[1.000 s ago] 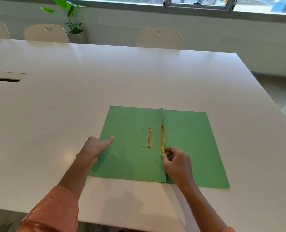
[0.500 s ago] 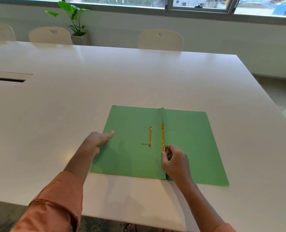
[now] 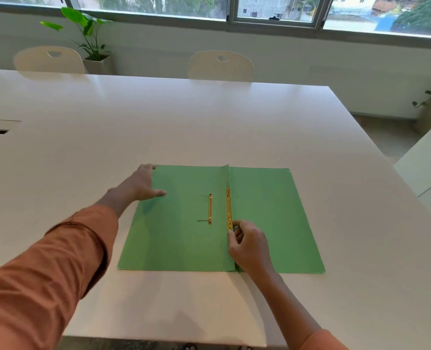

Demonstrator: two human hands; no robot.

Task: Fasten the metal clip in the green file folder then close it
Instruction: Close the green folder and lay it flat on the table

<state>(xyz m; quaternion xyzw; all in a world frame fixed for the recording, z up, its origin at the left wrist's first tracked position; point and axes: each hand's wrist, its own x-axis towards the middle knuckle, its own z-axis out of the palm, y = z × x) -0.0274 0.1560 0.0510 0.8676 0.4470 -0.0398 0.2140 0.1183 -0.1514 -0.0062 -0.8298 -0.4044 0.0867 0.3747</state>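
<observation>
White counter (image 3: 209, 127) carries open folder (image 3: 184, 236); left hand (image 3: 143, 184) flat, fingers spread, at its ten-o'clock corner; right hand (image 3: 249, 245) pinches clip (image 3: 228, 208).

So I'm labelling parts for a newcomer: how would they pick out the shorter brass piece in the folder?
Start at the open green file folder on the white table. On its left leaf, just left of the raised centre fold, lies the short brass strip. Unlike the longer brass bar on the fold, it has two thin prongs pointing left and no hand touches it.
</observation>
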